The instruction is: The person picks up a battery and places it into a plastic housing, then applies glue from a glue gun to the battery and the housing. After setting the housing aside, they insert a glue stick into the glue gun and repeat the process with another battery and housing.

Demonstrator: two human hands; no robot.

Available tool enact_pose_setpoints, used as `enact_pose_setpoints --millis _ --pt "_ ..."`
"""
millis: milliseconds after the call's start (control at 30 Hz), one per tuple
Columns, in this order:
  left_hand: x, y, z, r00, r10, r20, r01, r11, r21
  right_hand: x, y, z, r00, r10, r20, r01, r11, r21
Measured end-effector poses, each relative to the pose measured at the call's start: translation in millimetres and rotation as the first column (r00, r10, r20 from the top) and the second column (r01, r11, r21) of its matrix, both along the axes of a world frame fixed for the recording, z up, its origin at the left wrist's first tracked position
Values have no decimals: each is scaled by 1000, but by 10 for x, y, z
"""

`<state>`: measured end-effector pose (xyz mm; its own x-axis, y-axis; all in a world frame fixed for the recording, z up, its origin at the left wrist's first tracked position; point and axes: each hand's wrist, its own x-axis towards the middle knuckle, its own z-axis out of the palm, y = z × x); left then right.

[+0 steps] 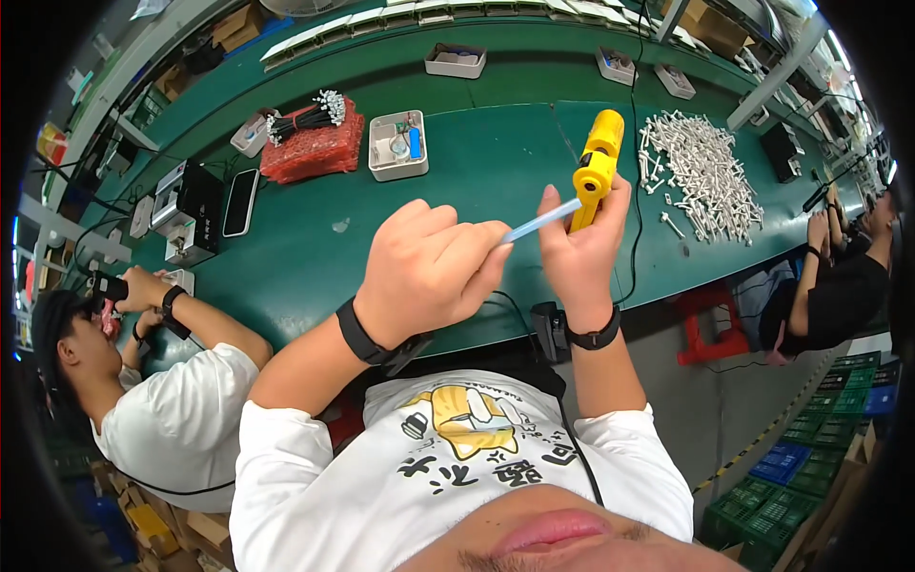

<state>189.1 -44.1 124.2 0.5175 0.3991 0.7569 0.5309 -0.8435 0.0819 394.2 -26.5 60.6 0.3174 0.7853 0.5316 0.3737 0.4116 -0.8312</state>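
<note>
My right hand (583,255) is wrapped round a yellow plastic device (602,153) with a rounded head and a round joint on its side, held upright above the green bench. In my left hand (431,265), closed in a pinch, is a thin, translucent light-blue stick (541,221). Its far end reaches the yellow device just below the round joint; whether it is attached there I cannot tell. My fingers cover the stick's near end and the device's lower part.
White bolt-like pieces (701,176) lie heaped at the right. A white tray (398,175) holds a blue cylinder; left of it, black cables (310,116) rest on a red bubble-wrap pack (319,153). A phone (240,202) and black box (202,212) stand farther left. Co-workers sit on both sides.
</note>
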Motion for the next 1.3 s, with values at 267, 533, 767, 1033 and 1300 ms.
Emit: enact_pose_setpoints --millis 267,533,767,1033,1300 --pt "-47 -20 -157 996 6 84 8 987 -161 -23 -12 -39 945 -187 269 142 973 180" --pt "-16 201 -244 997 -17 72 51 861 -505 143 146 -270 865 -325 383 250 940 234" --pt "148 785 58 952 -202 229 255 117 -960 282 541 -419 828 -414 378 273 887 373" --pt "514 2242 131 959 -279 -54 64 399 -915 608 703 -443 866 -408 290 322 898 302" --pt "250 4389 -684 628 314 -711 -692 644 -326 625 790 -564 882 -353 312 335 936 113"
